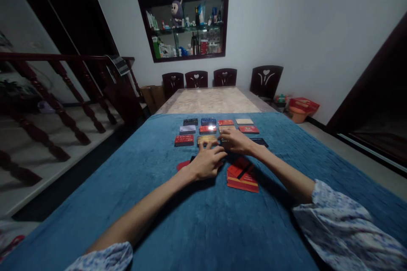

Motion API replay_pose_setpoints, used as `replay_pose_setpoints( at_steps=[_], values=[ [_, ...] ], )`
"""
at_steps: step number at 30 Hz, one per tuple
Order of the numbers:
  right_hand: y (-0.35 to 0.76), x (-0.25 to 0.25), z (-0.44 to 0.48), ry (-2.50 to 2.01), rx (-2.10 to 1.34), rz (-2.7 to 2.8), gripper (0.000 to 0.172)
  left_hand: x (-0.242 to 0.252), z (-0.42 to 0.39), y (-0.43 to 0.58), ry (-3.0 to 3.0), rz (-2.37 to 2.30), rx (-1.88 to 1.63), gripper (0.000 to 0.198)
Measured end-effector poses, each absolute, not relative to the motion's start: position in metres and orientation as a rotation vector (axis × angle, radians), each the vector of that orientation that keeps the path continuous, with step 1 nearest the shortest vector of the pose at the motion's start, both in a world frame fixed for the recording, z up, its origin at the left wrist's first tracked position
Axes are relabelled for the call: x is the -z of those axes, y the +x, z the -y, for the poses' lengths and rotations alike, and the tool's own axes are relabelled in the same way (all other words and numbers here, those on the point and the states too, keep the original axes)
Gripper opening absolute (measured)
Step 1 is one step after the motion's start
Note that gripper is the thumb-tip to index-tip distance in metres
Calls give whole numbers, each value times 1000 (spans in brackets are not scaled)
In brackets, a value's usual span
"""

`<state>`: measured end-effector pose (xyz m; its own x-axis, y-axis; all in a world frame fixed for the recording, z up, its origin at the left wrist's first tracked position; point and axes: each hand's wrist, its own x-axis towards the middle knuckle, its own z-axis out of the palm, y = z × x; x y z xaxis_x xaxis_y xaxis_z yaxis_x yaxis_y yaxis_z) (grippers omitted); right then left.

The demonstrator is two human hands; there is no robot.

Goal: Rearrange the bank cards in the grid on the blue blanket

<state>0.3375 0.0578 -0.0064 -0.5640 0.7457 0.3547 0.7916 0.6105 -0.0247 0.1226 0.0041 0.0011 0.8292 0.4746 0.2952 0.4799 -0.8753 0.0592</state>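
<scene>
Several cards lie in rows on a blue cloth (197,220): a red card (184,139), a gold card (206,139), a white card (244,121) and darker ones. My left hand (206,163) rests flat on the cloth just below the gold card, fingers spread, partly over a red card (182,164). My right hand (235,140) lies palm down among the cards, fingers curled onto a dark card at the row's middle. A loose stack of red cards (242,175) sits under my right forearm.
Beyond the cloth the bare marble table top (211,100) runs to several dark chairs (266,79) at the wall. A wooden stair railing (63,89) stands at the left. Red bags (302,108) sit on the floor at the right.
</scene>
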Motion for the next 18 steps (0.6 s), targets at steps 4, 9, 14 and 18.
replay_pose_setpoints(
  at_steps=[4,9,14,18],
  values=[
    [351,9,-39,-1199,158,2525,22,-1,12,137,-3058,616,419,33],
    [360,4,-14,-1212,128,2564,21,1,17,146,-3111,452,360,31],
    [363,2,-2,-1239,89,2561,20,1,14,143,-3107,414,366,23],
    [364,1,3,-1261,-13,2566,25,0,11,137,-3096,479,361,21]
  ],
)
